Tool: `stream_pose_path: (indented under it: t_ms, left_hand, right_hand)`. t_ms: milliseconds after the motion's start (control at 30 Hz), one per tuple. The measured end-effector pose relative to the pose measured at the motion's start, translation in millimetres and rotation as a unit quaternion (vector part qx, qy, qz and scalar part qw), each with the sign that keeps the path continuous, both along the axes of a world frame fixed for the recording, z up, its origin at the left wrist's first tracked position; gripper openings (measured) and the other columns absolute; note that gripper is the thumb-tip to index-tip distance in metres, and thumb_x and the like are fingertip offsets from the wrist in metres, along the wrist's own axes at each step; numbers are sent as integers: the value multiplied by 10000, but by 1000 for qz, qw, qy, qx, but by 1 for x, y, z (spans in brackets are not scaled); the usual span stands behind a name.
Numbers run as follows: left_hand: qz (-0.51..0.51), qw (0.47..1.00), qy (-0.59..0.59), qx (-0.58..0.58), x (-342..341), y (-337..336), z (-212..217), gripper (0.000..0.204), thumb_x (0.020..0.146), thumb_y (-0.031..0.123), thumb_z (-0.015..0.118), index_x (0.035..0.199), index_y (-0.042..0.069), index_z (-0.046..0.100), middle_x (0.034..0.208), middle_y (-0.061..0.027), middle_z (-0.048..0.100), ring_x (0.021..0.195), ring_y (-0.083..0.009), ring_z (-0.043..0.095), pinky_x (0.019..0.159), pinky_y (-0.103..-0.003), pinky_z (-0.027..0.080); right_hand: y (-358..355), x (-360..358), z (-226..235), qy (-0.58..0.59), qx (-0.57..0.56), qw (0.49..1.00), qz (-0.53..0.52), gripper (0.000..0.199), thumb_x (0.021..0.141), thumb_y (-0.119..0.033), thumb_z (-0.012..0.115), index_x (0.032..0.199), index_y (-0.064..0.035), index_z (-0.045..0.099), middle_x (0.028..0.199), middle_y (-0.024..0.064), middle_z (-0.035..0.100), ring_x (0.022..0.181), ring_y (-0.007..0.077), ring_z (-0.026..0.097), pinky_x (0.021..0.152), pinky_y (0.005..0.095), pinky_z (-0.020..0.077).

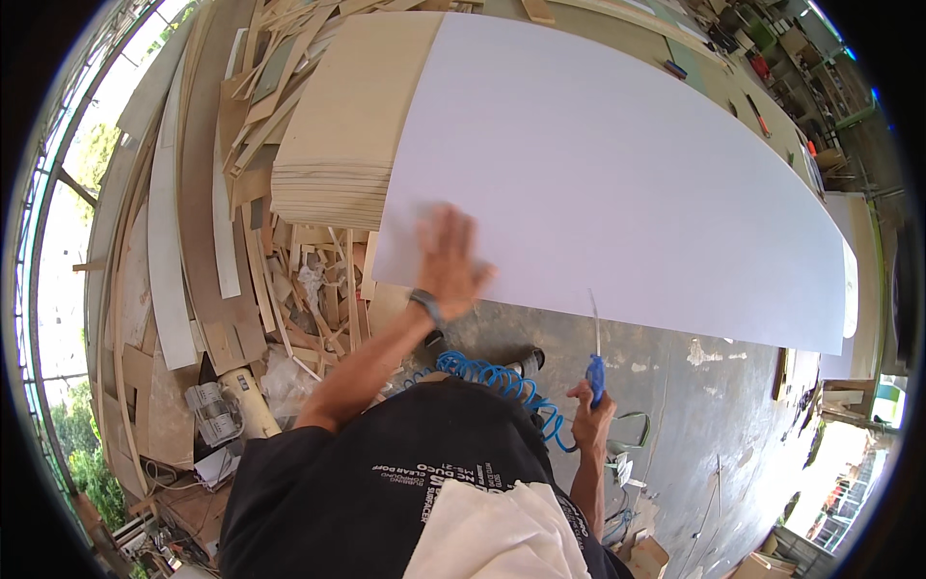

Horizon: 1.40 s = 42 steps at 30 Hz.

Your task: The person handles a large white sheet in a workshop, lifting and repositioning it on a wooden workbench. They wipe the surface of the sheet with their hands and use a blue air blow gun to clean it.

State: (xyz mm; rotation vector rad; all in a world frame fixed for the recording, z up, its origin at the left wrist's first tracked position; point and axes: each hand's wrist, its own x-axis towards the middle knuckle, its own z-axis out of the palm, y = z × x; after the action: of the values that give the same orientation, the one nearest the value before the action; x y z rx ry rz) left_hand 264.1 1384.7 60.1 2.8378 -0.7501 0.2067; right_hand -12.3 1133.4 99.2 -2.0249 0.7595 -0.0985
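"How far along does this look?"

"The laying-out is done, I'd say. The white sheet (617, 183) lies flat, its left end seeming to rest over a stack of pale boards (352, 96), with a strip of that stack uncovered on the left. Its near edge stands out above the concrete floor (666, 410)."

"And the hands?"

"The left hand (449, 259) is spread flat with nothing in it, over the sheet's near left corner. It's blurred, so I can't tell whether the palm touches. The right hand (591, 420) is clenched round a blue air gun (597, 378), whose thin nozzle (597, 333) points over the near edge."

"Is the gun hooked up?"

"Probably. A coiled blue hose (492, 374) runs toward that hand, though the joint itself is hidden."

"So what's left?"

"My guess is that the surface is being gone over, and this is partway through. The white face looks plain, with no cuts or marks that I can make out. Fine dust wouldn't show at this size, so I can't say which parts are finished."

"Anything on the sheet?"

"Nothing I can see. The wood offcuts (318, 299) are all off to its left."
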Motion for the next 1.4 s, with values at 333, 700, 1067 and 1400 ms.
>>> stream_pose_path:
  t_ms: [333, 700, 1067, 1400]
  left_hand:
    - [-320, 941, -36, 106, -81, -188, 3, 788, 1011, 433, 460, 1626, 39, 165, 1700, -161, 119, 1565, -399, 70, 1264, -570, 65]
    - [15, 994, 85, -70, -58, 2, -9, 841, 1043, 547, 371, 1608, -29, 131, 1679, -257, 104, 1568, -390, 76, 1268, -506, 60]
    - [208, 973, 45, -88, -78, -15, -15, 885, 1044, 520, 403, 1572, -118, 89, 1644, -350, 49, 1550, -462, 24, 1263, -533, 33]
    - [394, 917, 35, -46, -54, 15, -6, 947, 1025, 553, 419, 1556, -154, 78, 1641, -363, -20, 1525, -526, -80, 1231, -605, -23]
  right_hand:
    - [-37, -30, 23, 159, 32, 986, -48, 387, 987, -323, 618, 896, 41, 711, 736, 102, 706, 640, 153, 568, 624, 345, 453]
    - [-39, 34, 45, 176, -52, 955, 234, 475, 913, -444, 726, 837, 19, 654, 651, 217, 611, 579, 384, 616, 587, 451, 472]
    - [2, 118, 55, 92, 5, 932, 351, 515, 907, -488, 728, 843, 19, 666, 645, 193, 634, 597, 363, 644, 588, 450, 469]
    - [-35, 101, 42, 113, -38, 940, 319, 562, 901, -539, 719, 905, 22, 691, 603, 186, 586, 548, 310, 591, 574, 427, 451]
